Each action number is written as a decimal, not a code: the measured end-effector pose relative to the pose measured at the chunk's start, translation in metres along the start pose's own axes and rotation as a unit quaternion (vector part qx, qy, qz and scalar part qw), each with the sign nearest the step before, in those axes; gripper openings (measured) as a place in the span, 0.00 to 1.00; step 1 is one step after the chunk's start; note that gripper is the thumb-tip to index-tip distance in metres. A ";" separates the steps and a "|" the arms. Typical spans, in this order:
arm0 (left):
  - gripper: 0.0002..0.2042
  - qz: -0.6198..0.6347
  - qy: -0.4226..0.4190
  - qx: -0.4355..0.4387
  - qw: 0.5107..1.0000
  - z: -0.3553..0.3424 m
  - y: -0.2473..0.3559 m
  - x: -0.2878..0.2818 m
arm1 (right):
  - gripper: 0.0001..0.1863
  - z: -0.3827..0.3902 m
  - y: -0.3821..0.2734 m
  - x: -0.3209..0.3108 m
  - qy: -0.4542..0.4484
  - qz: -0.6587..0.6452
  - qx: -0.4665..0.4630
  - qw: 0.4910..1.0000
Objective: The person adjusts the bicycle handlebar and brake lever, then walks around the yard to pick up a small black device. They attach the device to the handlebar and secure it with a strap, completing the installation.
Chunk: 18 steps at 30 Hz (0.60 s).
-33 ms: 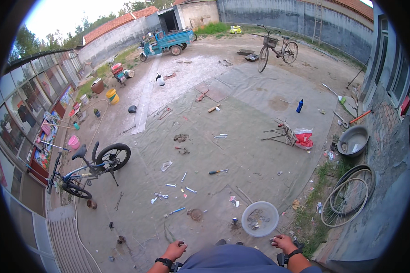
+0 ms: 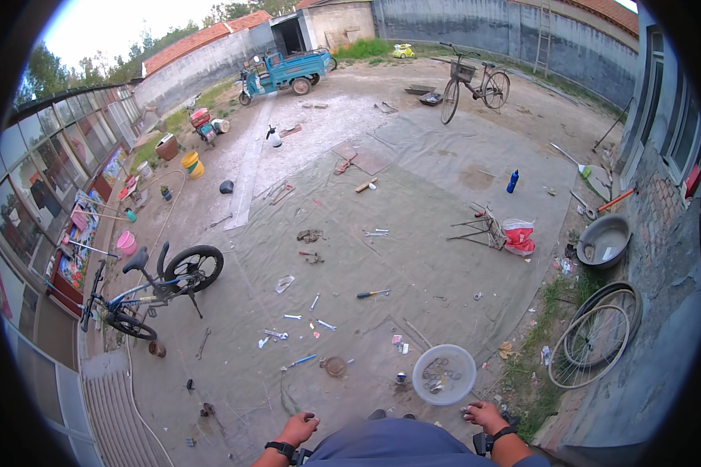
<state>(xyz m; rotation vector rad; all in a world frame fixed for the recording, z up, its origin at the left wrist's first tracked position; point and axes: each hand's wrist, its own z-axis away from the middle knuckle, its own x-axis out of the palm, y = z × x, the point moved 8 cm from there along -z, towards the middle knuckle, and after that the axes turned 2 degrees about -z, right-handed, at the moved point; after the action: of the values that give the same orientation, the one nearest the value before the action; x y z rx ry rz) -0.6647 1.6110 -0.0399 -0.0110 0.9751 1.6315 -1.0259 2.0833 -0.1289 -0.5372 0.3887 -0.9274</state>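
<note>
At six to seven o'clock, near the lower edge, the left hand (image 2: 298, 427) is held with its fingers curled and the thumb drawn toward them; whether anything small is pinched there cannot be told. At five o'clock the right hand (image 2: 487, 418) is held low, its fingers also bent, and whether they are closed on something at their tips cannot be made out. One white basin (image 2: 466, 375) is set on the ground just beyond the right hand, toward its ten to eleven o'clock; small ring-shaped pieces (image 2: 441, 364) are contained in it, too small to be counted.

One round brown dish (image 2: 336, 366) and one blue-handled tool (image 2: 303, 361) are seen toward the left hand's one o'clock and twelve o'clock. Three slim silvery wrenches (image 2: 326, 325) are scattered at six to seven o'clock, and one screwdriver (image 2: 372, 294) is laid nearer the centre. Two bicycles can be counted: a blue bicycle (image 2: 163, 289) at eight to nine o'clock and a basket bicycle (image 2: 463, 73) at one to two. One blue bottle (image 2: 512, 181) is stood upright between two and three.
</note>
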 end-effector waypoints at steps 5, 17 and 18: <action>0.29 0.015 0.002 -0.011 1.000 0.010 -0.006 0.005 | 0.23 0.000 -0.001 -0.007 -0.009 0.003 0.009 1.000; 0.29 0.023 0.007 -0.014 1.000 0.021 -0.011 0.010 | 0.23 0.000 -0.007 -0.007 -0.009 0.022 -0.001 1.000; 0.29 0.011 0.008 -0.010 1.000 0.020 -0.012 0.010 | 0.23 0.000 -0.007 -0.007 -0.007 0.016 0.001 1.000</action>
<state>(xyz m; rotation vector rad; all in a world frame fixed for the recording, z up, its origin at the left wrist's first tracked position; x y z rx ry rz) -0.6486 1.6310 -0.0384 -0.0265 0.9731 1.6639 -1.0341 2.0862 -0.1241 -0.5347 0.3831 -0.8922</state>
